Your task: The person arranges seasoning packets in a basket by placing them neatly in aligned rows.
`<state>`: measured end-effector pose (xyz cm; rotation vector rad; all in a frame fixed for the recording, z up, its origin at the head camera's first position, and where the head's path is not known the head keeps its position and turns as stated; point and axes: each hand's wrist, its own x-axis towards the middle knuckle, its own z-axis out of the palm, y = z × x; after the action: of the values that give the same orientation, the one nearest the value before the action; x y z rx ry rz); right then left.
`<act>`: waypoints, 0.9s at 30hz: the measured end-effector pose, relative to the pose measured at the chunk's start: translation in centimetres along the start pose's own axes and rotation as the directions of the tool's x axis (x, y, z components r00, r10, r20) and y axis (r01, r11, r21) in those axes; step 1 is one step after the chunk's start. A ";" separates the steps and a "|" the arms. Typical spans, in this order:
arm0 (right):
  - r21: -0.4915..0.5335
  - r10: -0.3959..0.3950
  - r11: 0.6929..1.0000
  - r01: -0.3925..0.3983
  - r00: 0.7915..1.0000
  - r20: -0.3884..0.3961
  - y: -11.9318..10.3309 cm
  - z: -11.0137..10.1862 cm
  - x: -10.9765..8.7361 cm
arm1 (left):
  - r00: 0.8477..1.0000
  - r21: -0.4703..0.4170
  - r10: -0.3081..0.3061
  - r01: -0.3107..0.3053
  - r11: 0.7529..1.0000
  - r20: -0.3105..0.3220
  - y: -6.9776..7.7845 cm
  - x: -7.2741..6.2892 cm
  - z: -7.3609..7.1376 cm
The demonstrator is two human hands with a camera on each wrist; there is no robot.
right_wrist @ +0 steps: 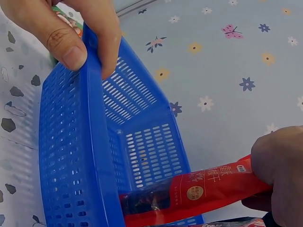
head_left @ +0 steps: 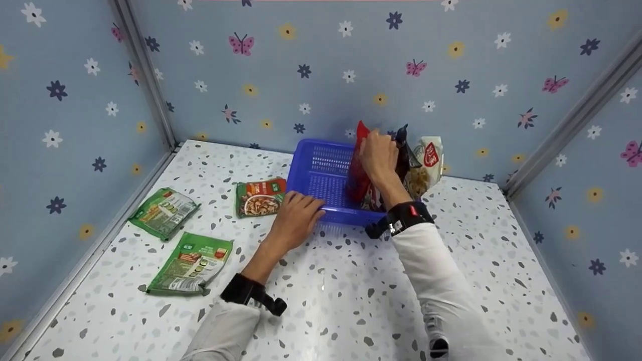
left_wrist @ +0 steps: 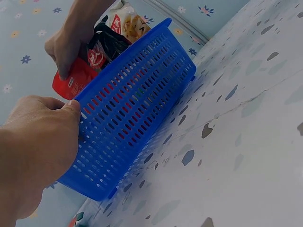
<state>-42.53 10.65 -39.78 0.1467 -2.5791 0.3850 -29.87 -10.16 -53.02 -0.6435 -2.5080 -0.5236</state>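
The basket (head_left: 346, 216) sits at the far side of the table (head_left: 341, 281), close to the back wall (head_left: 321, 60). The left hand (head_left: 297, 220) is clamped on its near rim towards the left corner, thumb outside and fingers over the edge. The right hand (head_left: 380, 153) grips the top of the red packet (head_left: 356, 175), which stands upright inside the basket's right half; whether its lower end touches the floor is hard to tell. To the right of it stand the black packet (left_wrist: 109, 43) and, at the right end, the white packet (head_left: 426, 160), both rising above the rim. The perforated floor shows across the left half, leaving room there. Just left of the basket lies the small packet (head_left: 261, 198); farther left, one green packet (head_left: 165, 213) lies by the table's left edge and another (head_left: 193, 265) lies nearer. Wide stretches of tabletop run near the basket and right, towards the right wall (head_left: 592, 210).
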 end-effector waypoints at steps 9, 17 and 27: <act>-0.006 -0.041 0.999 0.041 0.999 -0.014 0.3 0.4 0.1 | 1.000 0.000 0.007 -0.007 1.000 -0.017 0.0 0.1 0.1; -0.038 -0.036 0.999 0.035 0.999 -0.003 -0.1 0.2 0.1 | 1.000 0.014 0.005 -0.005 1.000 -0.001 0.0 0.1 0.1; 0.010 -0.047 0.999 0.047 0.999 -0.004 0.0 -0.3 0.1 | 1.000 0.020 0.001 -0.001 1.000 0.004 -0.1 0.0 0.1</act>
<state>-42.49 10.74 -39.48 0.2102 -2.5653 0.3809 -29.99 -10.23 -53.08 -0.6389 -2.5133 -0.4967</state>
